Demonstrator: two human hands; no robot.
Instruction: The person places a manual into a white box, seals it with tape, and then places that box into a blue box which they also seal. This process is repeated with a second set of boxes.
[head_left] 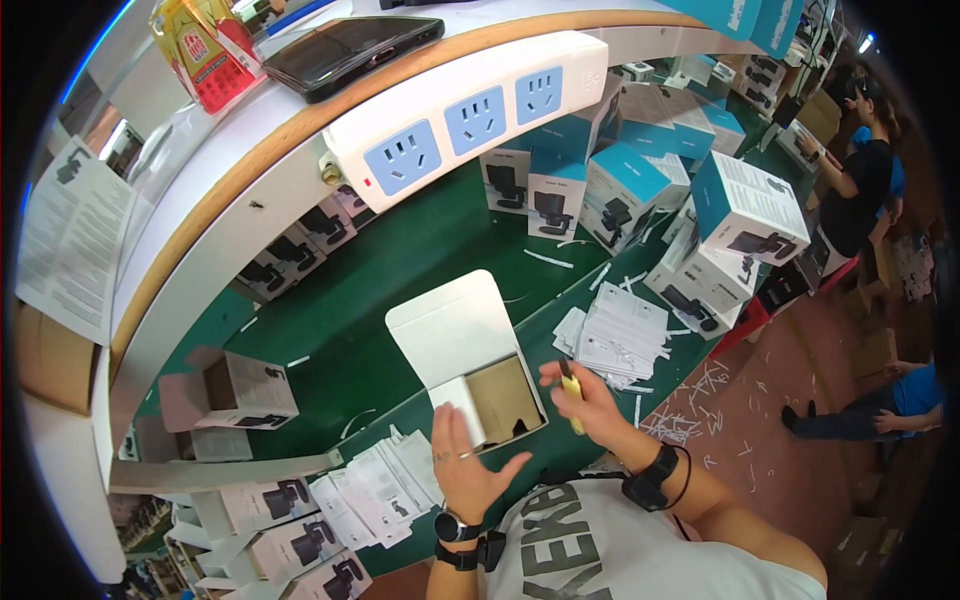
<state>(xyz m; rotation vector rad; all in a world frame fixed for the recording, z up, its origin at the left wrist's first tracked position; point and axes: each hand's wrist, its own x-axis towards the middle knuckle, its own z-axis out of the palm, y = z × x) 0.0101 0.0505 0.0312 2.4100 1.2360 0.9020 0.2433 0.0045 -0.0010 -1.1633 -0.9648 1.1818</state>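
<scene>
The open white box [470, 365] sits on the green table [400, 260], lid flap up, brown insert already seated, closing judged left. The left hand [465, 465], fingers spread wide, touches its near edge; right of the box, the right hand [590, 400] pinches a yellow tool [572, 395]. Leaflets [620, 335] lie farther right, boxed stock [640, 180] behind, red floor [780, 400] beyond.

Above our green work surface [400, 270] we see a white power strip [470, 110] with blue sockets fixed to the shelf edge, a dark tablet [350, 50] and a red-and-yellow packet [200, 50] on top. Teal-and-white boxes [745, 205] crowd the right, folded leaflets [620, 335] lie beside them, and another person [865, 170], perhaps packing, stands farther right.
</scene>
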